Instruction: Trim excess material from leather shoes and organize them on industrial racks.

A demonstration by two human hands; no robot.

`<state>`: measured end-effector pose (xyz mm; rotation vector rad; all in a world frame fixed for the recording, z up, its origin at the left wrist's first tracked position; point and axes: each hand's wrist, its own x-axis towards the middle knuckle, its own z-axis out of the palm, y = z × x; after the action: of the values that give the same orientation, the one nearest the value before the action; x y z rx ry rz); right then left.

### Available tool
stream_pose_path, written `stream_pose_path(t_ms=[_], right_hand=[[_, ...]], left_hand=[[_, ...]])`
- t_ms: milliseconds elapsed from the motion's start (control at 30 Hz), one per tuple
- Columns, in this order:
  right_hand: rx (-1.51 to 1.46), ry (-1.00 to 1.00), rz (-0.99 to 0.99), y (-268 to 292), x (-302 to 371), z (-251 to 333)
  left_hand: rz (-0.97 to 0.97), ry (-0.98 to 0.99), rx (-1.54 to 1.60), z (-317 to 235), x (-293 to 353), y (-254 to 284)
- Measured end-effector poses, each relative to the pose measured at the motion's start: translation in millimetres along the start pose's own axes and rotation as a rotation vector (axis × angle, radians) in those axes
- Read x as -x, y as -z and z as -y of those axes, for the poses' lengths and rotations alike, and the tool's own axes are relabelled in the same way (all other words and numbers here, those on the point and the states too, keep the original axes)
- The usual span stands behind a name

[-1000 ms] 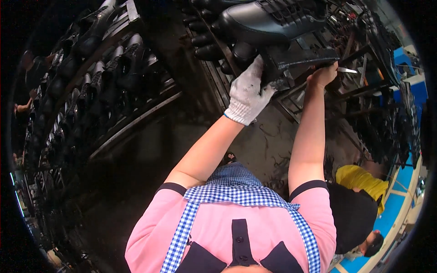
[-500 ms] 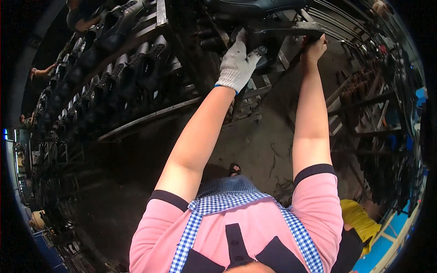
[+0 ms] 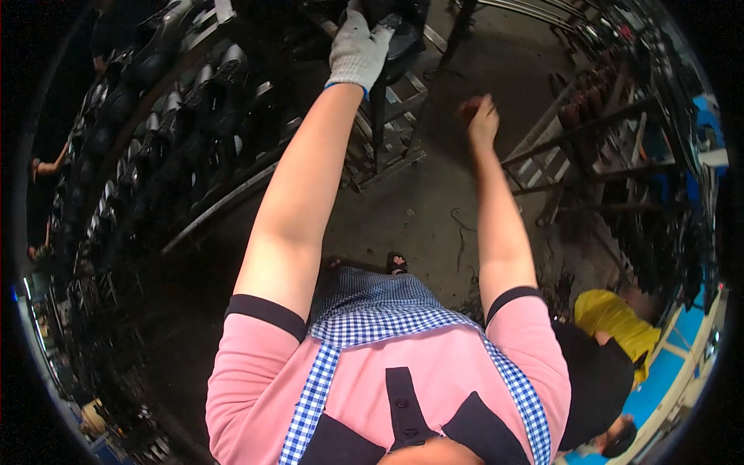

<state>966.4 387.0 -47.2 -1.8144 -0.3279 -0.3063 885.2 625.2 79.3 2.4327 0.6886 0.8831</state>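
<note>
My left hand (image 3: 359, 50), in a white knitted glove with dark-stained fingertips, reaches to the top of the view. Its fingers close round a dark, glossy thing that looks like a black shoe (image 3: 404, 43); the shadow hides most of its outline. My bare right hand (image 3: 483, 124) hangs in the air over the floor, to the right of the rack. It is closed on a small dark-red thing (image 3: 468, 107), too blurred to name.
At the left, long rows of black shoes (image 3: 159, 124) stand on a metal rack (image 3: 221, 201). A second rack (image 3: 597, 139) with brown and black shoes is at the right. A person in dark clothing (image 3: 597, 387) is at the lower right, beside yellow cloth (image 3: 616, 322).
My right hand has left the black bar of the rack and come down and to the left. My view has shifted, so the left hand and rack sit higher and further left.
</note>
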Motion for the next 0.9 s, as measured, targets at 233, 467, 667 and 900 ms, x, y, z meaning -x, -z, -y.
stream_pose_path(t_ms=[233, 467, 667, 900], right_hand=[[0.351, -0.836, 0.394, 148, 343, -108], [0.222, -1.52, -0.118, 240, 560, -35], [0.038, -1.498, -0.229, 191, 568, -14], [0.031, -1.352, -0.013, 145, 537, 1]], left_hand=[[0.211, -0.035, 0.071, -19, -7, 12], [0.84, -0.497, -0.757, 97, 43, 25], [0.537, -0.768, -1.154, 218, 50, -18], [0.352, -0.912, -0.748, 227, 60, -11]])
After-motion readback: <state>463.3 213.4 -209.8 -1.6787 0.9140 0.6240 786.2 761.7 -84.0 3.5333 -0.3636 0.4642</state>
